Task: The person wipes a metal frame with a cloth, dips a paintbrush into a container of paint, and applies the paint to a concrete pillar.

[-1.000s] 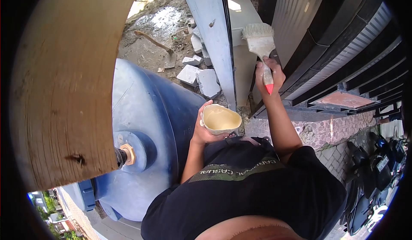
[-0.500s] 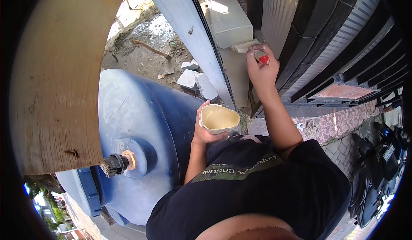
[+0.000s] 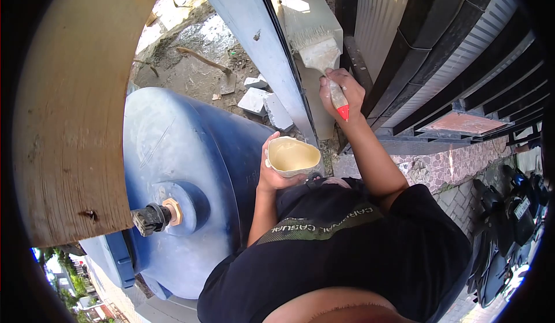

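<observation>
My left hand (image 3: 273, 170) is wrapped round a pale cup (image 3: 293, 155) that holds cream-coloured paint, close in front of my chest. In my right hand (image 3: 345, 95) is a wide paintbrush (image 3: 321, 54) with a red-tipped handle. Its pale bristles lie against the face of a light grey pillar (image 3: 315, 17), near the pillar's edge. The brush's broad side faces the camera. My right fingers close round its handle.
A large blue tank (image 3: 191, 132) stands at the left behind a wooden board (image 3: 75, 109). A pale metal post (image 3: 254, 34) slants beside the pillar. Black railings (image 3: 451, 45) fill the right, with motorbikes (image 3: 509, 225) below. White blocks (image 3: 254, 100) lie on the ground.
My right hand has turned the brush and shifted it up and left, from the pillar's lower edge onto its face. The cup in my left hand has moved slightly left.
</observation>
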A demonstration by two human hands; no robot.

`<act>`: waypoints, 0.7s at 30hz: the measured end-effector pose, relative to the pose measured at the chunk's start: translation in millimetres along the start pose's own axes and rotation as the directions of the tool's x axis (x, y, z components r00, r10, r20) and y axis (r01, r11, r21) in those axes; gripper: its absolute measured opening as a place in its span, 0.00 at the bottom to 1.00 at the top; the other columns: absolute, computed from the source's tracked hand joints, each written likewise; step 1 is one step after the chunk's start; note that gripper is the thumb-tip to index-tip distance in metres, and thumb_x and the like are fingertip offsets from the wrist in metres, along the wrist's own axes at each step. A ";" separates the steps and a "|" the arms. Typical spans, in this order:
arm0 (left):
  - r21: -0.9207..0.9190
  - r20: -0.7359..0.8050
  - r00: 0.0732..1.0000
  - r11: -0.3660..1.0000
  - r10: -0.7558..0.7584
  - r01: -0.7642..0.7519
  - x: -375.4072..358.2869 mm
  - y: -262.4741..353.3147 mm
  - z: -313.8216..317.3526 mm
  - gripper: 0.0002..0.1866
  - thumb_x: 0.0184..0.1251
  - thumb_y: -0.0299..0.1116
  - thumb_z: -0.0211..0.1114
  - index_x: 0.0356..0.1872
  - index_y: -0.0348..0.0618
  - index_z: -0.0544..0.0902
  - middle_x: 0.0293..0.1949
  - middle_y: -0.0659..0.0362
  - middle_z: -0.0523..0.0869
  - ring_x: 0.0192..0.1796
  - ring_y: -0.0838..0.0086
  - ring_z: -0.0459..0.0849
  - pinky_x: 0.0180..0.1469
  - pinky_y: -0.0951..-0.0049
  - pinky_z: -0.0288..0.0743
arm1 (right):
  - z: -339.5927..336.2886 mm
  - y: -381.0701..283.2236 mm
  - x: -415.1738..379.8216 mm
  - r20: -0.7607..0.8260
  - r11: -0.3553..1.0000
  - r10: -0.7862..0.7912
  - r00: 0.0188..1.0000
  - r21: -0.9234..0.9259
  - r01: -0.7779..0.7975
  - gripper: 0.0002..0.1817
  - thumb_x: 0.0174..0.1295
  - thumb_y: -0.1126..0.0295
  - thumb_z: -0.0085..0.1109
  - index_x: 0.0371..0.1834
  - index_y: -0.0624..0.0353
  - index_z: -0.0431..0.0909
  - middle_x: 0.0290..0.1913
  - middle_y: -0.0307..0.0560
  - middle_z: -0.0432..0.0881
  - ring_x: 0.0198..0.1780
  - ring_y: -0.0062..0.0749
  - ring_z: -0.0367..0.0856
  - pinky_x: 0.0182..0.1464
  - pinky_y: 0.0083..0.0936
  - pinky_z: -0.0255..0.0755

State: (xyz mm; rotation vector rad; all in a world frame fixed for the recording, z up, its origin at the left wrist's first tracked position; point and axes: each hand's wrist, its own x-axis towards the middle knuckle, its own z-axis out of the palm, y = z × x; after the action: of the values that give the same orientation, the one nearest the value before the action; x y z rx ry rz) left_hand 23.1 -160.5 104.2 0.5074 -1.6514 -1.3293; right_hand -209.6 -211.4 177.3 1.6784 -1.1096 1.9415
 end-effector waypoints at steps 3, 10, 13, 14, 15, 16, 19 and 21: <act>-0.021 -0.017 1.000 1.000 -0.020 0.019 1.2 3.0 4.0 0.60 0.28 0.30 0.82 0.67 0.34 0.52 0.53 0.51 0.78 0.54 0.64 0.79 0.59 0.63 0.71 | -6.8 3.4 -20.7 0.074 1.000 -0.001 0.997 -0.019 0.003 0.10 0.47 0.84 0.62 0.31 0.67 0.71 0.27 0.56 0.79 0.26 0.42 0.81 0.31 0.27 0.76; -0.001 -0.009 1.000 1.000 0.018 -0.018 1.4 -0.3 -0.5 0.60 0.30 0.32 0.82 0.67 0.34 0.51 0.52 0.51 0.78 0.54 0.64 0.79 0.60 0.63 0.70 | -29.5 -2.3 -39.3 0.082 0.996 0.041 0.996 -0.080 -0.035 0.10 0.46 0.85 0.61 0.31 0.66 0.72 0.29 0.54 0.80 0.28 0.41 0.80 0.31 0.28 0.76; 0.004 0.020 1.000 1.000 -0.009 0.008 2.5 -0.6 2.3 0.60 0.30 0.33 0.82 0.67 0.35 0.51 0.53 0.49 0.77 0.54 0.62 0.79 0.59 0.61 0.71 | -16.7 -1.6 -9.9 0.020 0.999 -0.039 0.999 -0.016 0.039 0.11 0.45 0.86 0.62 0.32 0.66 0.72 0.31 0.53 0.80 0.29 0.41 0.81 0.32 0.28 0.76; 0.017 0.033 0.999 1.000 -0.003 0.002 3.0 -0.6 2.7 0.60 0.30 0.35 0.82 0.67 0.36 0.52 0.53 0.47 0.76 0.54 0.60 0.79 0.58 0.60 0.72 | -11.0 -0.1 -4.7 0.014 0.999 -0.031 0.999 -0.028 0.031 0.11 0.45 0.86 0.62 0.32 0.66 0.72 0.31 0.53 0.80 0.29 0.41 0.81 0.32 0.28 0.76; 0.017 0.047 0.999 1.000 -0.006 0.005 4.2 0.5 3.9 0.60 0.30 0.35 0.82 0.67 0.36 0.52 0.53 0.47 0.76 0.54 0.60 0.79 0.58 0.60 0.72 | -4.5 2.5 0.6 0.020 0.998 -0.055 0.998 -0.012 0.055 0.12 0.45 0.86 0.62 0.33 0.66 0.73 0.31 0.53 0.80 0.29 0.41 0.81 0.32 0.28 0.76; -0.009 0.052 0.999 1.000 0.008 -0.007 6.4 2.2 6.4 0.60 0.30 0.33 0.82 0.67 0.35 0.51 0.53 0.48 0.76 0.54 0.62 0.79 0.59 0.61 0.71 | -1.7 5.3 3.9 0.027 0.997 -0.082 0.996 0.006 0.081 0.13 0.45 0.86 0.62 0.34 0.66 0.73 0.31 0.52 0.80 0.30 0.41 0.81 0.32 0.28 0.76; -0.029 0.066 0.998 0.999 0.024 -0.022 6.8 1.9 8.1 0.60 0.29 0.31 0.82 0.67 0.34 0.51 0.54 0.50 0.77 0.55 0.63 0.79 0.59 0.62 0.71 | -2.8 10.2 -14.2 0.069 0.999 -0.042 0.997 -0.021 0.043 0.12 0.44 0.85 0.63 0.33 0.66 0.74 0.31 0.52 0.80 0.29 0.42 0.81 0.32 0.27 0.76; -0.023 0.065 0.997 0.999 0.032 -0.030 5.9 0.8 7.6 0.60 0.29 0.31 0.82 0.67 0.34 0.51 0.54 0.49 0.76 0.55 0.62 0.78 0.59 0.62 0.70 | -7.2 10.2 -28.3 0.084 0.999 -0.015 0.996 -0.045 0.018 0.11 0.44 0.84 0.64 0.31 0.65 0.74 0.30 0.52 0.80 0.28 0.42 0.80 0.31 0.27 0.76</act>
State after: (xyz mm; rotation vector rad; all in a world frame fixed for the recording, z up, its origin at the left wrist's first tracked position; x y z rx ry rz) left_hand 14.0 -160.8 107.3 0.4274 -1.6893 -1.3528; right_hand -214.7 -206.1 147.3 1.7539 -1.1575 1.8368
